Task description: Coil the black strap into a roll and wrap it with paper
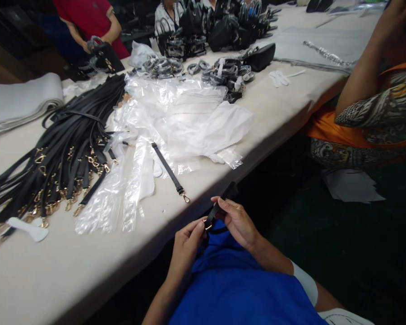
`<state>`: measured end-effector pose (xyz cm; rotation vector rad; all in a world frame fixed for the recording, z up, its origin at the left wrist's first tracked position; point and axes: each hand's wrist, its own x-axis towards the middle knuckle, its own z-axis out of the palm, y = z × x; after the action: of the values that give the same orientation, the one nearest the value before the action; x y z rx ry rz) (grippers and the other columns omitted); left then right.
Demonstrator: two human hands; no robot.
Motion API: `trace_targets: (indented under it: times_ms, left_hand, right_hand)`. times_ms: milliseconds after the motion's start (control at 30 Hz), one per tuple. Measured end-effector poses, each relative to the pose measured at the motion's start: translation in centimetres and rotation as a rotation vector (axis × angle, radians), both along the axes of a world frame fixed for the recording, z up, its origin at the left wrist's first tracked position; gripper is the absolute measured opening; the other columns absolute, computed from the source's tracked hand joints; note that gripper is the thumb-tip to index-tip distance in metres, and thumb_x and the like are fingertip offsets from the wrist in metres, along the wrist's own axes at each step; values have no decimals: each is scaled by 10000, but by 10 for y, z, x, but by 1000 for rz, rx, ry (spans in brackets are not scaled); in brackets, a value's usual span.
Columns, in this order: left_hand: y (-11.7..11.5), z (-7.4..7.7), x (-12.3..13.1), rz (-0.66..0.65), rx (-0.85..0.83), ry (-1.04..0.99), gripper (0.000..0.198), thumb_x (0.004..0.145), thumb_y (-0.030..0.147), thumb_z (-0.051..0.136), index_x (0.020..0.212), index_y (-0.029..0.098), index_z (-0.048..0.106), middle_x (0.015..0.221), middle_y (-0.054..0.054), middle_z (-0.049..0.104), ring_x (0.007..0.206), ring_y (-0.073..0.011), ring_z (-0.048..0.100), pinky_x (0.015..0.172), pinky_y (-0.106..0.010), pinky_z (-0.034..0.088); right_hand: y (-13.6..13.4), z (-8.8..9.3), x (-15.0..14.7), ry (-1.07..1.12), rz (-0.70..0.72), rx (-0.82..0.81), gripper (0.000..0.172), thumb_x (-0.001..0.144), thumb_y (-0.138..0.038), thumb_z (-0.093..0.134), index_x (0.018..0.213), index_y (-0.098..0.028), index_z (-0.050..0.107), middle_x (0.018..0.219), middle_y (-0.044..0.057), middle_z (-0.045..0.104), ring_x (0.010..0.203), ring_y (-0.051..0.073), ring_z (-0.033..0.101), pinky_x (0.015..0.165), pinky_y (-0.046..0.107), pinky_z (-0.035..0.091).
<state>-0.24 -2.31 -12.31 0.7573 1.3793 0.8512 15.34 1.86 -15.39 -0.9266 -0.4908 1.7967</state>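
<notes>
A black strap with a gold buckle is held over the blue cloth on the lap, just off the table's edge. My left hand pinches it at the buckle. Higher along the strap, my right hand grips it between thumb and fingers. Another short black strap with a gold clasp lies on the table beside clear plastic sleeves. Many long black straps with gold clasps are heaped to the left.
White sheets cover the middle of the table. Black handbags and wrapped handles stand behind. A person in red holds a bag at the back left; another person's arm is at the right.
</notes>
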Motion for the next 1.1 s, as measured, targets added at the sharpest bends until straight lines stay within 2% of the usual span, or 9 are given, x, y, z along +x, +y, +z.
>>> trace_targets:
  times_ms: [167,333,433,533,700,800,867,967,1100]
  left_hand:
    - [-1,6,4,27,-47,-105,501,750,482,706,1055,84,719,644,-19,559,508,-56,340,489,-192,212]
    - [-1,3,3,-44,-138,-96,494,722,478,736,1032,93,721,624,-11,555,476,-45,344,469,-184,210]
    - [-2,-1,5,-120,-200,-179,469,735,474,725,1019,101,703,623,8,526,463,-38,330,448,-176,203]
    - [-2,-4,5,-184,-229,-211,415,759,477,703,952,111,676,621,17,504,457,-41,330,433,-177,188]
    - [-1,-5,6,-103,-151,-81,406,749,493,701,883,114,641,609,26,498,458,-46,313,439,-187,195]
    - [1,-3,8,-73,-16,80,408,719,491,729,841,106,672,642,2,535,549,-78,407,496,-189,287]
    - [1,-1,9,-58,30,96,402,725,483,729,857,104,695,656,-5,549,573,-85,422,516,-192,303]
    - [-1,1,6,-31,-59,-104,449,765,476,700,1021,107,697,655,-2,547,504,-59,354,475,-192,236]
    - [-2,3,1,-1,-126,-264,468,767,420,718,1102,96,680,679,-16,552,496,-49,345,462,-191,212]
  right_hand:
    - [1,-1,12,-21,-10,-11,363,772,-468,752,932,-144,715,758,30,639,676,123,585,662,245,491]
    - [0,-4,21,-66,-210,-5,367,785,-499,729,914,-163,657,782,26,641,612,92,542,520,185,421]
    - [3,-3,26,-70,-248,4,357,808,-487,708,929,-164,617,784,31,651,560,74,500,488,172,388]
    - [5,1,27,-55,-213,4,337,812,-454,712,927,-158,601,761,22,636,535,64,470,475,165,361]
    - [-3,6,22,-18,-14,-9,300,749,-378,780,869,-162,611,747,-14,589,533,53,454,454,165,307]
    - [-10,4,16,-155,163,96,277,782,-394,748,863,-149,647,587,-38,532,482,63,441,447,179,307]
    - [-12,3,14,-276,213,194,312,834,-443,686,870,-133,674,535,-28,541,464,77,469,462,195,356]
    - [-9,3,18,-282,154,209,370,854,-502,644,902,-136,677,607,22,637,527,122,585,523,229,460]
    - [-3,5,30,-83,43,61,370,808,-504,705,893,-146,669,634,27,651,568,118,614,535,198,485]
